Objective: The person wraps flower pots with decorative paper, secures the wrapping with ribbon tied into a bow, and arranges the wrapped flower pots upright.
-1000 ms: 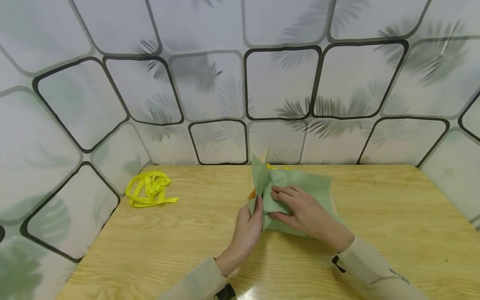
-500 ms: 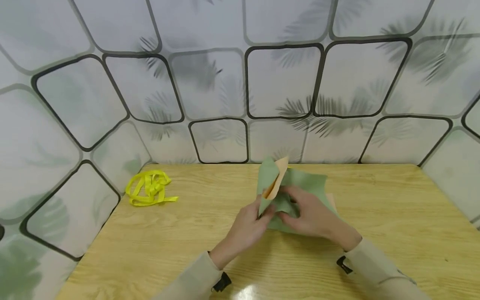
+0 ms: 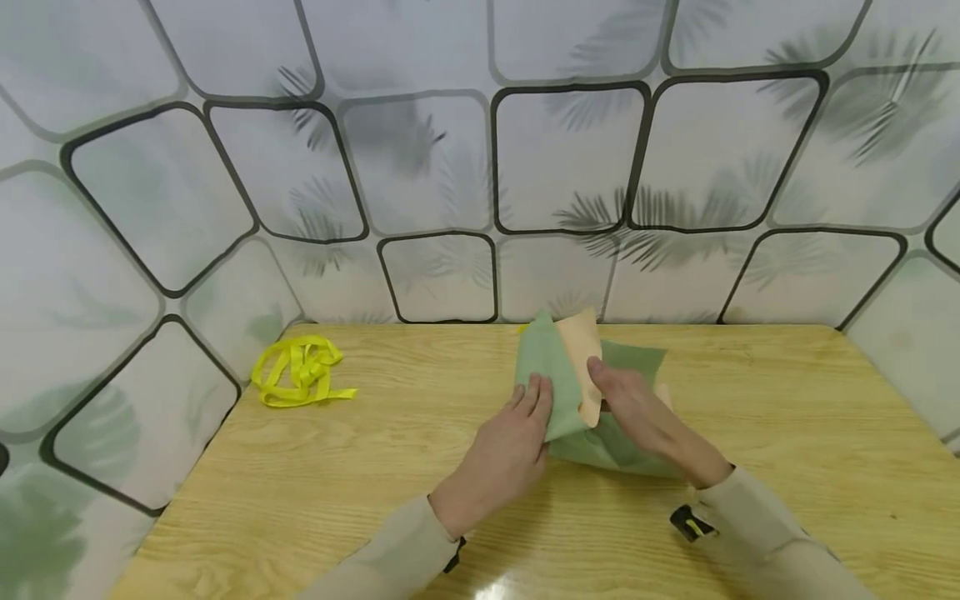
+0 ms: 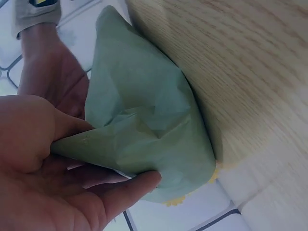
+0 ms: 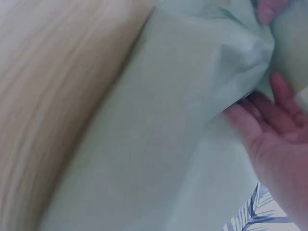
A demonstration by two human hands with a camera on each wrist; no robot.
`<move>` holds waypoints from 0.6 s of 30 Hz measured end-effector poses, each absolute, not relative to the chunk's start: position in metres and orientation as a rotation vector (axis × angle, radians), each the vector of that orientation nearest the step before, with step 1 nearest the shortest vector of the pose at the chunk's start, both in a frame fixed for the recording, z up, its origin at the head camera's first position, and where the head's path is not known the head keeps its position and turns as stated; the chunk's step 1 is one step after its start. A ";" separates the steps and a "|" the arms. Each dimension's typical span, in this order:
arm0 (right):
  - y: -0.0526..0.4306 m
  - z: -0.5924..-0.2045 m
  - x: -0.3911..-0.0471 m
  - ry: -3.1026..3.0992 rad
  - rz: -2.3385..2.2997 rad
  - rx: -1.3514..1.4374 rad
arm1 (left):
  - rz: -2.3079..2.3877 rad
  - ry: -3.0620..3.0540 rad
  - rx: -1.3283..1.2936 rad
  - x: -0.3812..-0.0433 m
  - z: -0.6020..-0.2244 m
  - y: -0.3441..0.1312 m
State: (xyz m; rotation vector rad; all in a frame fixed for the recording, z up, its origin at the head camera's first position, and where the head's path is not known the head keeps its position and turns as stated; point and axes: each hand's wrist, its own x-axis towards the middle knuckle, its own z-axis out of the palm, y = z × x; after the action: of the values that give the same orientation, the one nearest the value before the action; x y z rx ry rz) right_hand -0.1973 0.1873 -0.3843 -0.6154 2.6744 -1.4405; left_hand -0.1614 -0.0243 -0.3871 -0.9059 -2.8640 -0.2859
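A sheet of green wrapping paper (image 3: 543, 367) with a peach inner side is partly folded at the back middle of the table. My left hand (image 3: 498, 450) lies over its left part, fingertips on the green face. In the left wrist view a pointed paper edge sits between the thumb and fingers of my left hand (image 4: 72, 168). My right hand (image 3: 641, 412) holds the turned-over peach flap (image 3: 581, 350), thumb on top. In the right wrist view, the fingers of my right hand (image 5: 279, 139) are tucked behind the paper. A yellow scalloped edge (image 4: 175, 201) peeks out beyond the paper.
A loose tangle of yellow ribbon (image 3: 303, 371) lies at the table's back left. The wooden table (image 3: 315, 492) meets a patterned wall covering (image 3: 435, 279) along its back edge.
The paper's left part has been folded over to the right, showing more peach side. My left hand has turned over onto the green face, and my right hand has moved up to the flap.
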 end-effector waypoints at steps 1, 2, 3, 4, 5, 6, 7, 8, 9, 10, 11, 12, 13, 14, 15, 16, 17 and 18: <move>0.185 -0.381 -0.198 2.691 -1.420 -0.562 | -0.227 -2.855 -0.903 -0.161 -0.388 -0.024; 0.183 -0.379 -0.199 2.705 -1.404 -0.512 | -0.185 -2.845 -0.900 -0.161 -0.388 -0.024; 0.181 -0.377 -0.199 2.714 -1.387 -0.465 | -0.148 -2.837 -0.898 -0.161 -0.389 -0.024; 0.179 -0.375 -0.200 2.715 -1.384 -0.438 | -0.127 -2.831 -0.901 -0.160 -0.389 -0.024; 0.178 -0.374 -0.201 2.705 -1.387 -0.414 | -0.119 -2.835 -0.911 -0.160 -0.389 -0.025; 0.178 -0.373 -0.202 2.693 -1.392 -0.394 | -0.131 -2.846 -0.923 -0.161 -0.389 -0.026; 0.178 -0.373 -0.203 2.678 -1.406 -0.385 | -0.160 -2.862 -0.933 -0.162 -0.388 -0.028; 0.178 -0.373 -0.203 2.661 -1.420 -0.378 | -0.209 -2.886 -0.944 -0.163 -0.387 -0.030; 0.178 -0.374 -0.204 2.644 -1.431 -0.379 | -0.265 -2.915 -0.959 -0.164 -0.385 -0.033; 0.179 -0.374 -0.204 2.628 -1.441 -0.377 | -0.330 -2.946 -0.976 -0.166 -0.383 -0.036; 0.180 -0.375 -0.205 2.606 -1.454 -0.377 | -0.397 -2.973 -0.993 -0.168 -0.381 -0.039; 0.181 -0.375 -0.206 2.588 -1.464 -0.382 | -0.464 -2.995 -1.008 -0.171 -0.378 -0.043; 0.182 -0.376 -0.206 2.568 -1.476 -0.386 | -0.521 -3.008 -1.022 -0.173 -0.376 -0.046; 0.183 -0.376 -0.206 2.551 -1.484 -0.388 | -0.553 -3.011 -1.041 -0.176 -0.374 -0.049; 0.184 -0.376 -0.206 2.535 -1.493 -0.389 | -0.563 -3.002 -1.060 -0.178 -0.372 -0.052; 0.184 -0.377 -0.207 2.518 -1.504 -0.395 | -0.561 -2.981 -1.078 -0.181 -0.371 -0.054; 0.185 -0.377 -0.207 2.503 -1.515 -0.404 | -0.544 -2.951 -1.089 -0.183 -0.371 -0.056; 0.185 -0.377 -0.207 2.492 -1.524 -0.409 | -0.521 -2.912 -1.100 -0.185 -0.371 -0.057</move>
State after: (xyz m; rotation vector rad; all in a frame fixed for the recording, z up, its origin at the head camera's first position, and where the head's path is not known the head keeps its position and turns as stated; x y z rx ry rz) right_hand -0.2068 0.1855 -0.3775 -0.4092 2.4921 -1.5240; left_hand -0.1846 -0.0570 -0.3706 -1.1005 -2.9123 -0.5215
